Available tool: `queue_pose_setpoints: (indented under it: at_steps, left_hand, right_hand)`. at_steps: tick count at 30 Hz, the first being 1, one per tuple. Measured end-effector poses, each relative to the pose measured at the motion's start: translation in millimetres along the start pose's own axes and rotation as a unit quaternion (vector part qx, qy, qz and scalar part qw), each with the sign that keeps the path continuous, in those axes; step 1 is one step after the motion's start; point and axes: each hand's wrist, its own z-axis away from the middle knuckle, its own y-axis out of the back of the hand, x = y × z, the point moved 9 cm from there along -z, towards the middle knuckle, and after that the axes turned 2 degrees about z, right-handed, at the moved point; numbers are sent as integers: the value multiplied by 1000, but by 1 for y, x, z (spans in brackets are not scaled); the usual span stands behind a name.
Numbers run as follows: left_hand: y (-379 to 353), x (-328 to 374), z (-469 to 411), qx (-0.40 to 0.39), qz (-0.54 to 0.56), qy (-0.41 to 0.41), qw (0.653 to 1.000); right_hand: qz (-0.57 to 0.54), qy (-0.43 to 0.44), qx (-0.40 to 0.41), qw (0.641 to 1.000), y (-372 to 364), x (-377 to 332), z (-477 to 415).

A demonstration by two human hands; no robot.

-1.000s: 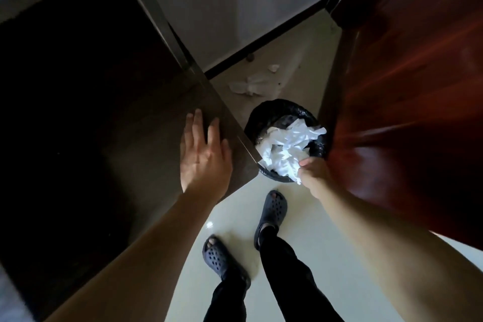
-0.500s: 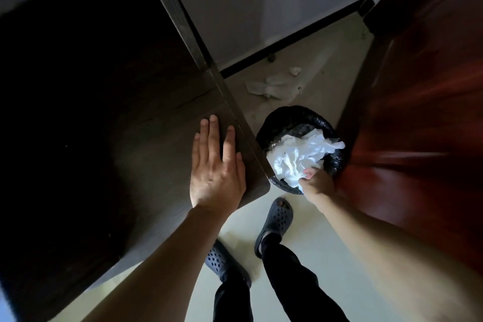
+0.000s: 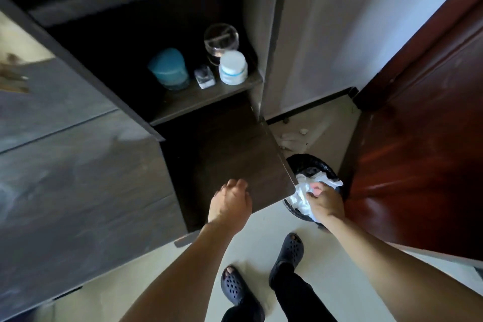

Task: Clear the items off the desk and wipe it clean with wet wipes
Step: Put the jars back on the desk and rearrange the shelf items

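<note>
A dark wooden desk fills the left, with a lower side surface by its right end. My left hand hovers over that surface's front edge, fingers loosely curled, holding nothing. My right hand presses down on a bundle of crumpled white wipes in a black-lined waste bin on the floor beside the desk. Its fingers are closed on the wipes.
A shelf above the side surface holds a blue jar, a small bottle, a white jar and a clear glass. A reddish wooden door stands to the right. Loose tissue lies behind the bin.
My left hand has lifted off the desk and curled its fingers. My right hand has pushed further down onto the wipes in the bin. The view has tilted up, showing the shelf.
</note>
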Motion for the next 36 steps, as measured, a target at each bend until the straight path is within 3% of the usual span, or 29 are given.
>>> queue_pose_setpoints:
  at_steps: [7, 13, 21, 27, 36]
  left_hand:
    - [85, -21, 39, 55, 22, 0, 998]
    - [151, -20, 36, 104, 50, -17, 993]
    - [204, 2, -5, 149, 39, -23, 988]
    - [225, 17, -54, 161, 4, -28, 987]
    - [204, 16, -120, 107, -69, 14, 992]
  right_hand:
    - [-42, 80, 3, 996, 16, -87, 65]
    - [17, 213, 19, 977, 46, -187, 84]
    - [97, 443, 153, 878, 108, -347, 85]
    - [174, 440, 106, 874, 85, -383, 40]
    - [147, 450, 100, 875, 82, -379, 17]
